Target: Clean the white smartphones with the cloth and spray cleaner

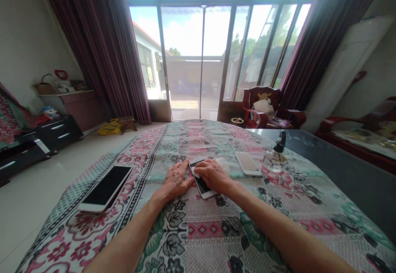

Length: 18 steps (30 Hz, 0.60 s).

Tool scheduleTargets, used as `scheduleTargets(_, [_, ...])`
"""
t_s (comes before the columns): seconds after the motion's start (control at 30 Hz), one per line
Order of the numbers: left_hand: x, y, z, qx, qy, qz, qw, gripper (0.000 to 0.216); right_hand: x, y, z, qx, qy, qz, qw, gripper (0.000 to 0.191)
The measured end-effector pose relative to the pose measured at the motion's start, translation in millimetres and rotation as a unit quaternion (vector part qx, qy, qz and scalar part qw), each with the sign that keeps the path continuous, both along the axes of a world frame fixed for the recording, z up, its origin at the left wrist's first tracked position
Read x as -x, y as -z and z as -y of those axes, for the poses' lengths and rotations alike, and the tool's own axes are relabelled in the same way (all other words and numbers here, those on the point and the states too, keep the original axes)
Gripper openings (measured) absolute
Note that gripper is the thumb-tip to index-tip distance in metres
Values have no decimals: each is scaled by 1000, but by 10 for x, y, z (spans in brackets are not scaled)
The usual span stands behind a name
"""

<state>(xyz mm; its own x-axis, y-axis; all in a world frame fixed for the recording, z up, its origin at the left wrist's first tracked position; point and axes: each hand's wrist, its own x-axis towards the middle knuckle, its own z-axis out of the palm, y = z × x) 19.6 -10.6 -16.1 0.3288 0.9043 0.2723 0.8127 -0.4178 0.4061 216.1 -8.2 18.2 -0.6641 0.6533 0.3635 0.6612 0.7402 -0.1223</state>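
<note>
A white phone with a dark screen (202,186) lies on the flowered cloth (198,227) in the middle of the table. My left hand (176,179) rests flat beside its left edge, fingers stretched toward its top corner. My right hand (213,175) lies over the phone's upper right part, fingers curled down onto it; something pale peeks out behind them. A bigger white tablet with a black screen (105,188) lies to the left. Another white phone (248,163) lies face down to the right.
A small glass spray bottle with a black top (276,155) stands right of the face-down phone. The table's dark glass (340,170) shows beyond the cloth at right. Red wooden chairs (262,108) and glass doors stand behind; a low cabinet (46,135) is at left.
</note>
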Motion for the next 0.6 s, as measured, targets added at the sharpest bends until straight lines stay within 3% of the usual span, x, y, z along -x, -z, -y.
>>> scheduleTargets(0.2, [-7,-34,20,13,-1,-4,1000,72,11,-19,-30,5,-23,0,1000,20])
scheduleTargets(0.6, [4,-7,-5,11,4,22,1000,73,-270,-211,-32,42,85,35,995,28])
